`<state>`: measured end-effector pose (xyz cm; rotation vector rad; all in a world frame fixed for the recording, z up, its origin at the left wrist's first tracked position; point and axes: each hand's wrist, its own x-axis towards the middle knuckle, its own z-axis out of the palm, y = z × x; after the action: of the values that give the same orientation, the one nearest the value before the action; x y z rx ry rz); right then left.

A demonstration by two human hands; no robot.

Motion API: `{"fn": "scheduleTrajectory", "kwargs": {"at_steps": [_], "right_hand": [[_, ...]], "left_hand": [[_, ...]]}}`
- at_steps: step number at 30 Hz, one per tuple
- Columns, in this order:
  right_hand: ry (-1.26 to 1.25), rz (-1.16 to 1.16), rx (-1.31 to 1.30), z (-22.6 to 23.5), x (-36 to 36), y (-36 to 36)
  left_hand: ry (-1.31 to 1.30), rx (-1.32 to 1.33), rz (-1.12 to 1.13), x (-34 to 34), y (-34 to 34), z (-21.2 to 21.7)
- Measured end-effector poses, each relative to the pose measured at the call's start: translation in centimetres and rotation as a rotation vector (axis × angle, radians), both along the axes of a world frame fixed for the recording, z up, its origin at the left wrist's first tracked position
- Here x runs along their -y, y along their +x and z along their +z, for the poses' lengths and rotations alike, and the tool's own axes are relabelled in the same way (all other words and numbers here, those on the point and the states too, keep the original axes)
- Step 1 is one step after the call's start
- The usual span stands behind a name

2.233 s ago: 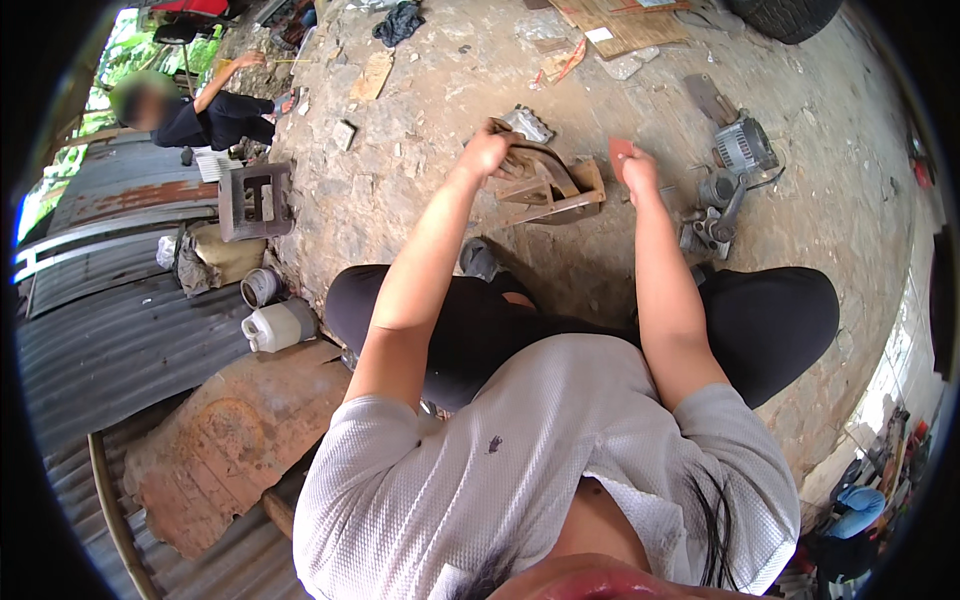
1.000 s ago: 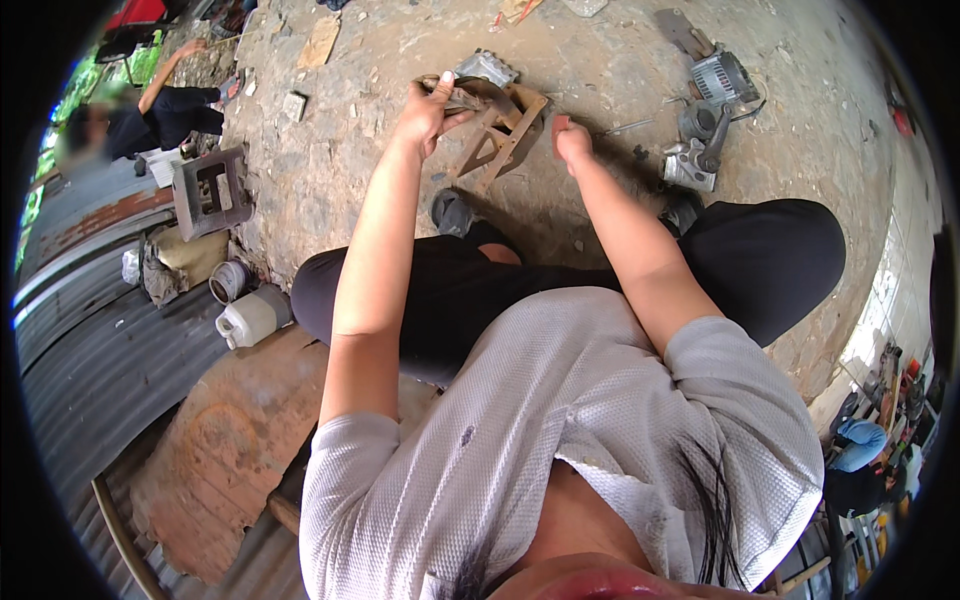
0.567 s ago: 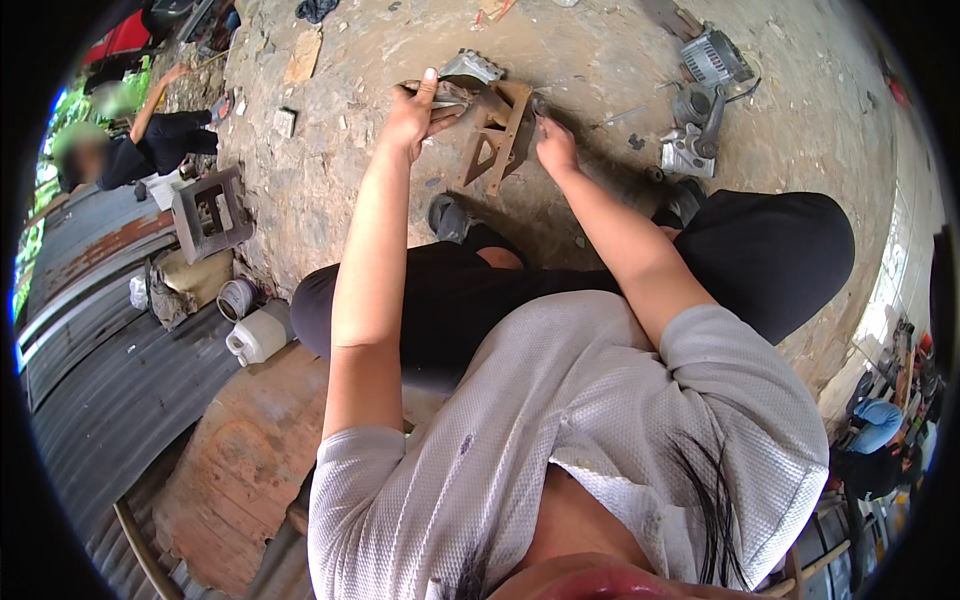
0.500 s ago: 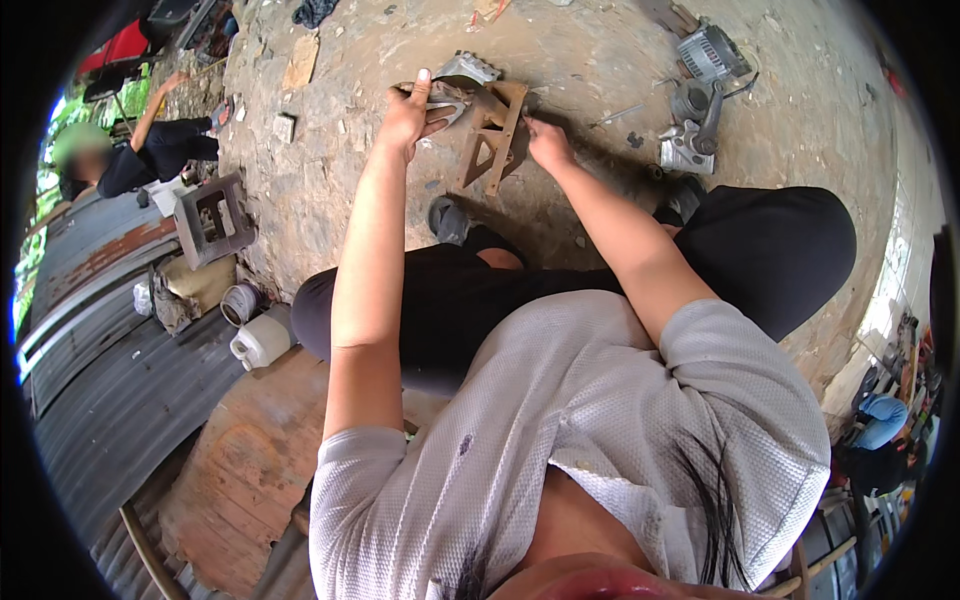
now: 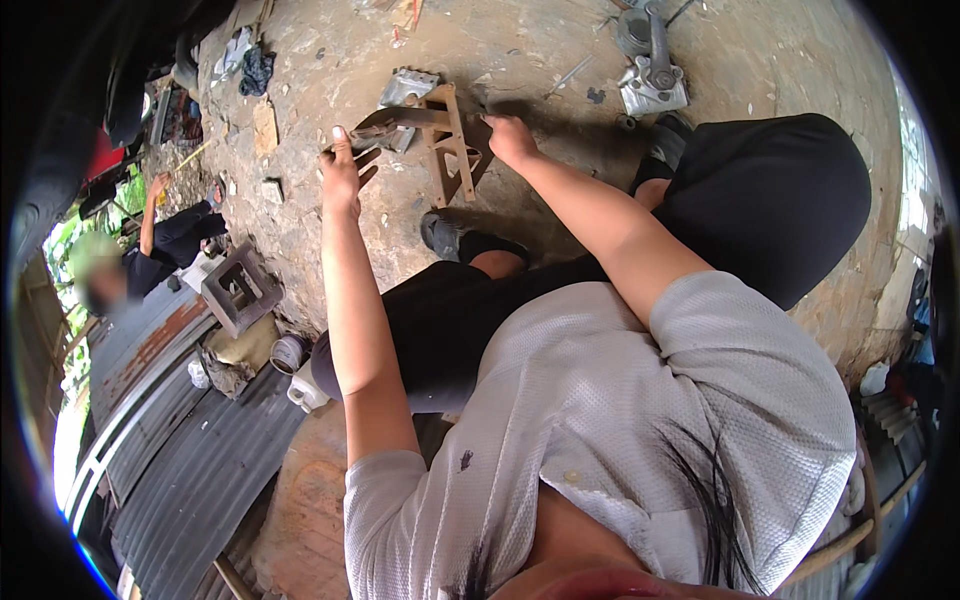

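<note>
My left hand [image 5: 343, 182] is open beside a grey metal part, thumb up and darkened fingers spread. Its fingertips are close to the part's near end; whether they touch it I cannot tell. A rusty brown metal frame [image 5: 455, 140] with triangular cut-outs stands on the ground between my hands, and a curved dark strip [image 5: 415, 117] reaches from it toward my left hand. A shiny silver metal piece [image 5: 408, 86] lies just behind. My right hand [image 5: 513, 139] is closed at the frame's right side, fingertips pinched on something too small to make out.
At the far right lies a grey cast metal machine part [image 5: 652, 88]. To the left are a hollow concrete block [image 5: 241, 289], a white jug [image 5: 308, 388] and corrugated metal sheets [image 5: 200, 490]. Another person [image 5: 165, 245] sits at the far left. My sandalled foot [image 5: 440, 235] is near the frame.
The view has shifted, so the scene sits differently in the picture. My left hand has drawn back a little from the frame, its fingers more spread. My right hand stays beside the frame.
</note>
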<state>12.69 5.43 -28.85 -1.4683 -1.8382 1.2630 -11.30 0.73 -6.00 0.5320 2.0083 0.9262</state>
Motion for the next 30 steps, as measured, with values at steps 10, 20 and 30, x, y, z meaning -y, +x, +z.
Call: {"fn": "scheduleTrajectory", "kwargs": {"at_steps": [10,20,30], "right_hand": [[-0.083,0.006,-0.071,-1.5,-0.1,-0.8],[-0.051,-0.039,-0.18,-3.2,1.3,-1.6],[-0.148,-0.082,-0.239,-3.7,2.0,-0.5]], "left_hand": [[-0.05,-0.316,-0.187,0.0,-1.0,0.4],[0.387,-0.584,-0.761,-0.2,-1.6,0.5],[0.17,-0.684,-1.007,1.0,2.2,4.5]]}}
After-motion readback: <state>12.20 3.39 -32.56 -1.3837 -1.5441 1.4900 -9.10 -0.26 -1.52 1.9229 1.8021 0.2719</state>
